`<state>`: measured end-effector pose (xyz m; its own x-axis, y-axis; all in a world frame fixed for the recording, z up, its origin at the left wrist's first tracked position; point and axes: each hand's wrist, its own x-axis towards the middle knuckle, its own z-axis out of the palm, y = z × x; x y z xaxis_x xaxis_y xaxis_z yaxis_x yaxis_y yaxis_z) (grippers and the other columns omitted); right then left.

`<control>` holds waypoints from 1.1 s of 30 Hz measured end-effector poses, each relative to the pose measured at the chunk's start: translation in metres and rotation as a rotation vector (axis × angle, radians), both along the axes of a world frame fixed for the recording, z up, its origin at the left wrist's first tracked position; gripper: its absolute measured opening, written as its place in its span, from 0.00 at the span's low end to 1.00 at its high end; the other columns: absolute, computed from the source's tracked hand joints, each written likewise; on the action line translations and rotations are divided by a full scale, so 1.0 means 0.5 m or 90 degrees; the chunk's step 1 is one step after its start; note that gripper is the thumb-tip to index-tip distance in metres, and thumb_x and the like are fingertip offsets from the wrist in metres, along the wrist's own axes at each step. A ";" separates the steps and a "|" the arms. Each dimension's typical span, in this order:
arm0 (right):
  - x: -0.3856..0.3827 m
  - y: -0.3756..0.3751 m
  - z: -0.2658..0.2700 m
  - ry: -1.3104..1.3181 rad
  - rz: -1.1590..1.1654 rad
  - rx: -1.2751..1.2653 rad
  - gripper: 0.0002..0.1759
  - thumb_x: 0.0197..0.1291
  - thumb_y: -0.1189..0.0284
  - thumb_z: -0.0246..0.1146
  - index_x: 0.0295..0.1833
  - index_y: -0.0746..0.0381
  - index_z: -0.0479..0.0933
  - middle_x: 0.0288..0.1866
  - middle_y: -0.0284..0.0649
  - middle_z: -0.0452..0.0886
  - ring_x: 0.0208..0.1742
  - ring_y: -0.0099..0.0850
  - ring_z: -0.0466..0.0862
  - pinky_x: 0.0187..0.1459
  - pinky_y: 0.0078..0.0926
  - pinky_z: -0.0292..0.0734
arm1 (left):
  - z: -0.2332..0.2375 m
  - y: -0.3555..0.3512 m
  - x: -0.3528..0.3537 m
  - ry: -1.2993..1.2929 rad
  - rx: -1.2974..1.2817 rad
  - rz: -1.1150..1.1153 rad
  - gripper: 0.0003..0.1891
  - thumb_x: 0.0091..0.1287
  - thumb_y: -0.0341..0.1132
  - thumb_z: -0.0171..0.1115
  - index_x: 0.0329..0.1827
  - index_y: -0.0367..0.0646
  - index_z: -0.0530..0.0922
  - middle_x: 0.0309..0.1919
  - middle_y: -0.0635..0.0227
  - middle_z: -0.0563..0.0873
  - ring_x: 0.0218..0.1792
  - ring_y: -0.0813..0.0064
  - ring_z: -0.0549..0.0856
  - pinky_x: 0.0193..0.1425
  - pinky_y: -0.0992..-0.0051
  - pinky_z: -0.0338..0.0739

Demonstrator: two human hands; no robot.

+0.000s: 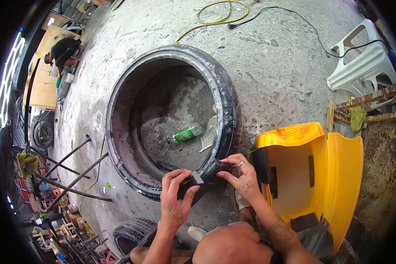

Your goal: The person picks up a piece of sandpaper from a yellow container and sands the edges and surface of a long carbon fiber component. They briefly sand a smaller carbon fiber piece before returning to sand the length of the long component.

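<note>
Bare, rounded skin (226,246) is filling the bottom edge of the head view, closest to the camera. Just beyond it, the left hand (177,202) is holding a dark block (197,177) with a flat grey face, its thumb and fingers drawn in narrow on it. The right hand (242,178) is pinching a black piece (213,168) between thumb and fingertips. Both pieces are sitting side by side over the near edge of a large tire (228,103); whether they are joined, or touching the tire, I cannot tell. The step in hand appears to be close, two-handed handling of these small pieces, and it is probably calling for steady fingertips and matched hands more than force.

The tire is lying on its side as a thick black ring, its rubber showing chalky smears and a blocky outer edge. Within its opening, a green bottle (187,133) of shiny plastic is resting near a limp, pale cloth (209,134). To the right, a glossy yellow shell (339,176) is curving smoothly, with flat black patches inside. Rough, stained concrete (286,75) is spreading beneath everything.
</note>
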<state>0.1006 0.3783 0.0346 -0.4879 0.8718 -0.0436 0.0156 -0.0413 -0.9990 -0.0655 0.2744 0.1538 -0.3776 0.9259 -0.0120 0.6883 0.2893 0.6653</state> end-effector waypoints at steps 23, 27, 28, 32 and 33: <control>-0.136 -0.049 0.025 0.205 -0.034 -0.177 0.13 0.68 0.75 0.71 0.54 0.70 0.83 0.47 0.44 0.88 0.36 0.26 0.87 0.35 0.27 0.82 | 0.047 0.178 -0.068 0.046 -0.093 0.013 0.12 0.68 0.32 0.69 0.50 0.33 0.83 0.39 0.58 0.84 0.40 0.67 0.84 0.49 0.72 0.77; -0.149 -0.056 0.015 0.170 -0.080 -0.041 0.11 0.67 0.76 0.70 0.51 0.70 0.82 0.46 0.49 0.86 0.32 0.39 0.88 0.33 0.34 0.83 | 0.016 0.217 -0.079 0.054 -0.125 -0.090 0.13 0.66 0.31 0.71 0.48 0.32 0.83 0.38 0.56 0.84 0.39 0.63 0.85 0.45 0.68 0.77; -0.151 -0.056 0.013 0.141 -0.084 0.001 0.11 0.66 0.75 0.70 0.49 0.70 0.81 0.45 0.51 0.85 0.32 0.44 0.88 0.32 0.37 0.83 | 0.014 0.231 -0.079 0.057 -0.124 -0.089 0.13 0.66 0.31 0.71 0.48 0.32 0.83 0.38 0.56 0.84 0.39 0.63 0.85 0.45 0.68 0.77; -0.157 -0.061 0.001 0.061 -0.097 0.091 0.13 0.64 0.73 0.72 0.45 0.72 0.79 0.43 0.56 0.84 0.34 0.53 0.87 0.32 0.42 0.84 | -0.004 0.262 -0.095 0.091 -0.148 -0.179 0.12 0.66 0.32 0.71 0.44 0.31 0.83 0.37 0.51 0.83 0.36 0.52 0.84 0.42 0.61 0.77; -0.157 -0.065 -0.003 0.061 -0.096 0.091 0.13 0.64 0.73 0.72 0.45 0.72 0.79 0.43 0.56 0.84 0.34 0.53 0.87 0.32 0.42 0.84 | 0.002 0.267 -0.095 0.063 -0.171 -0.235 0.11 0.66 0.32 0.71 0.43 0.31 0.83 0.37 0.51 0.83 0.37 0.50 0.84 0.43 0.60 0.77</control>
<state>0.0221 0.3455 0.0331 -0.3474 0.9292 0.1263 -0.0754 0.1066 -0.9914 -0.1130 0.4078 0.1551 -0.0341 0.9676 -0.2501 0.8341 0.1654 0.5263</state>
